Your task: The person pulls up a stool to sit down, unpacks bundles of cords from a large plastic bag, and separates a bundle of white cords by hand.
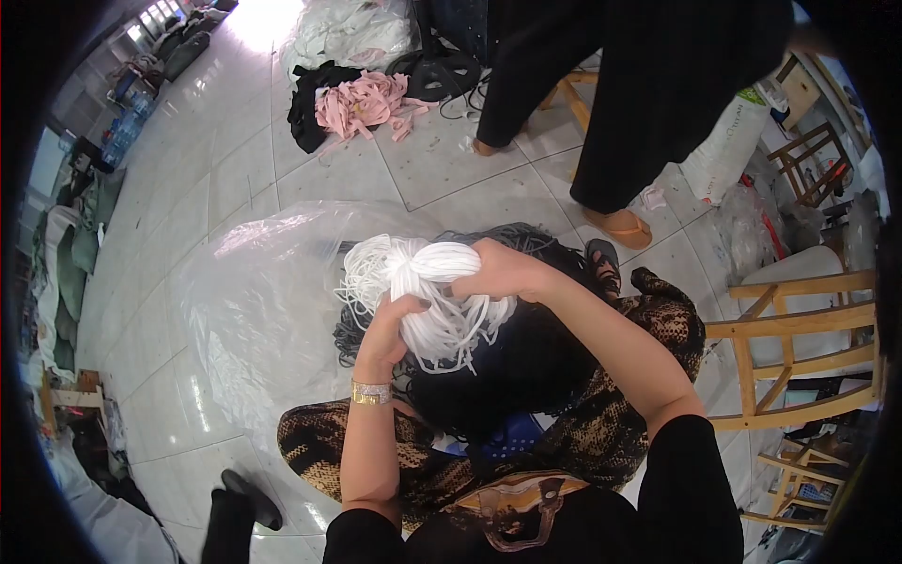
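A bundle of white cord (423, 268), gathered at its middle with loose strands spreading out, is held up in front of me. My left hand (387, 329) grips its lower left side, and my right hand (503, 273) is closed around the right end. Beneath it, a heap of black cord (498, 367) lies across my lap and the floor, partly hidden by the white bundle. Left of my hands, a clear plastic sheet (254, 301) is spread on the tiles.
A person in black trousers (629, 113) and sandals stands ahead on the right. Pink fabric strips (366, 101) lie on black cloth near a white sack (348, 33). Wooden stools (799, 348) line the right side. Another person's dark shoe (252, 498) shows at lower left.
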`<state>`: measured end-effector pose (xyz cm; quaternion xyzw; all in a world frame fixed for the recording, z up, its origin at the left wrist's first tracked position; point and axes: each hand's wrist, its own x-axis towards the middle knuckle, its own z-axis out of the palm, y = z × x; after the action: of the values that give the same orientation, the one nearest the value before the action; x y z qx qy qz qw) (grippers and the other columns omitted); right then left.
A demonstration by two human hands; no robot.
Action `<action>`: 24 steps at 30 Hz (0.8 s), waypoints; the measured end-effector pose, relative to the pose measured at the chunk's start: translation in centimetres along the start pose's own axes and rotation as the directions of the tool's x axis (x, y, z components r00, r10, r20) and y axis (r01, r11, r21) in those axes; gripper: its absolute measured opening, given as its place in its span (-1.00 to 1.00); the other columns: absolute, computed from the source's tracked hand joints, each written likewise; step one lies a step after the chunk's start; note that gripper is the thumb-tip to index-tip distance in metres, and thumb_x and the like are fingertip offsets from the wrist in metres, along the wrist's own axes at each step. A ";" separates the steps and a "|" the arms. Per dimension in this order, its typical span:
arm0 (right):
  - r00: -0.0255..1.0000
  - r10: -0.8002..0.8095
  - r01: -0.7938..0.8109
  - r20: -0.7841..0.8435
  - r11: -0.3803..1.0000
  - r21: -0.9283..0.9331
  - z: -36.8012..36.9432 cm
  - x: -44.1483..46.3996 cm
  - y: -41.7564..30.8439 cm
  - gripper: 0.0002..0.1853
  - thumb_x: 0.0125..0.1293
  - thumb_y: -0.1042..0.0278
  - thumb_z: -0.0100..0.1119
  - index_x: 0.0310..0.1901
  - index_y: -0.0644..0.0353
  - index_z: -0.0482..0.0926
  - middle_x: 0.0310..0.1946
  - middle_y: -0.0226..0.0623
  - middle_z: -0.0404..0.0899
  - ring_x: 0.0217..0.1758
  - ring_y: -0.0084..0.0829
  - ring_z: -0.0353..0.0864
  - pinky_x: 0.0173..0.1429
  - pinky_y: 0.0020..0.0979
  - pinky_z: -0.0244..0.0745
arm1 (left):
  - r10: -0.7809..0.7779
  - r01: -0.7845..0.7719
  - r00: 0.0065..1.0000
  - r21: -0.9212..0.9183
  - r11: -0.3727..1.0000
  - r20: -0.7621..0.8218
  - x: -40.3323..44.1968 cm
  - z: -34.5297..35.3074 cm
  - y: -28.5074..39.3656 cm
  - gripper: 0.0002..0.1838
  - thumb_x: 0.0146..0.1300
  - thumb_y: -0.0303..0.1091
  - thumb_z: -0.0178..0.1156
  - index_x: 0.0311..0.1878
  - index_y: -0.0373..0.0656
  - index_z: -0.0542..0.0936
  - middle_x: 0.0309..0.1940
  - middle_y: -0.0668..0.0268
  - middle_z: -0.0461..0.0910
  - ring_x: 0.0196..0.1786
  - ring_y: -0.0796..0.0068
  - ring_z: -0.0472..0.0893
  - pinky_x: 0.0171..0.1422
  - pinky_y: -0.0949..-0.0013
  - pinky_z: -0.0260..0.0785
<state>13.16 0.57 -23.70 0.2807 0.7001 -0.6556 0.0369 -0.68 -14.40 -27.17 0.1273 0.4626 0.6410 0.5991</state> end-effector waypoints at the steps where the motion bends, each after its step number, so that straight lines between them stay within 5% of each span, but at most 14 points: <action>1: 1.000 0.006 -0.006 0.002 1.000 -0.007 0.0 0.0 -0.1 -0.63 -0.10 0.26 0.29 -0.23 0.30 0.58 -0.51 -0.44 0.52 -0.60 -0.69 0.35 -0.60 -0.61 0.20 | 0.001 -0.002 1.000 0.014 1.000 0.007 -0.1 0.3 0.2 -0.46 -0.07 -0.55 0.09 0.09 -0.39 0.35 -0.14 0.14 0.53 -0.10 0.31 0.56 0.01 0.29 0.44; 6: 0.998 -0.042 0.042 -0.045 0.999 0.011 0.2 0.1 0.2 -0.67 -0.15 0.26 0.29 -0.39 0.37 0.57 -0.64 -0.38 0.49 -0.69 -0.64 0.33 -0.64 -0.54 0.18 | 0.058 -0.058 0.998 0.109 0.992 -0.003 0.1 0.5 0.1 -0.50 -0.06 -0.54 0.07 0.06 -0.40 0.37 -0.18 0.12 0.55 -0.19 0.31 0.59 -0.05 0.31 0.45; 12: 1.000 0.002 -0.005 -0.023 0.989 -0.147 -0.3 0.4 0.0 -0.57 -0.09 0.27 0.29 -0.18 0.38 0.55 -0.44 -0.33 0.57 -0.48 -0.60 0.45 -0.40 -0.53 0.39 | 0.046 -0.056 0.993 0.086 0.995 0.113 -0.3 1.4 0.8 -0.60 -0.01 -0.52 0.06 -0.03 -0.39 0.43 -0.38 0.18 0.57 -0.33 0.39 0.58 -0.21 0.37 0.46; 17: 0.993 -0.111 0.109 -0.051 0.993 -0.043 0.1 -1.8 -2.7 -0.58 -0.06 0.27 0.25 -0.15 0.37 0.55 -0.39 -0.32 0.60 -0.36 -0.61 0.48 -0.24 -0.48 0.42 | 0.171 -0.181 0.980 0.105 0.978 0.098 -2.0 2.5 2.1 -0.73 0.07 -0.51 0.17 -0.14 -0.39 0.48 -0.43 0.22 0.57 -0.42 0.49 0.55 -0.35 0.45 0.41; 21: 0.984 -0.178 0.177 -0.002 0.977 -0.123 0.2 -2.3 -4.0 -0.61 0.01 0.36 0.30 -0.11 0.35 0.55 -0.29 -0.36 0.60 -0.25 -0.64 0.47 -0.10 -0.51 0.40 | 0.242 -0.259 0.959 0.105 0.960 0.148 -2.0 2.6 2.6 -0.80 0.06 -0.51 0.18 -0.22 -0.35 0.53 -0.47 0.28 0.56 -0.44 0.54 0.52 -0.34 0.46 0.38; 24: 0.984 -0.175 0.168 -0.033 0.973 -0.157 0.7 -1.6 -3.1 -0.63 -0.02 0.36 0.26 -0.15 0.36 0.55 -0.33 -0.32 0.60 -0.27 -0.62 0.47 -0.12 -0.50 0.40 | 0.291 -0.276 0.957 0.296 0.914 -0.006 -0.3 2.5 1.0 -0.71 0.05 -0.44 0.20 -0.13 -0.35 0.53 -0.32 0.30 0.58 -0.26 0.57 0.51 -0.15 0.47 0.37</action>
<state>12.89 -0.61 -20.36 0.2307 0.7709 -0.5935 -0.0147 0.54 -13.48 -24.98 0.2641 0.5436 0.6487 0.4625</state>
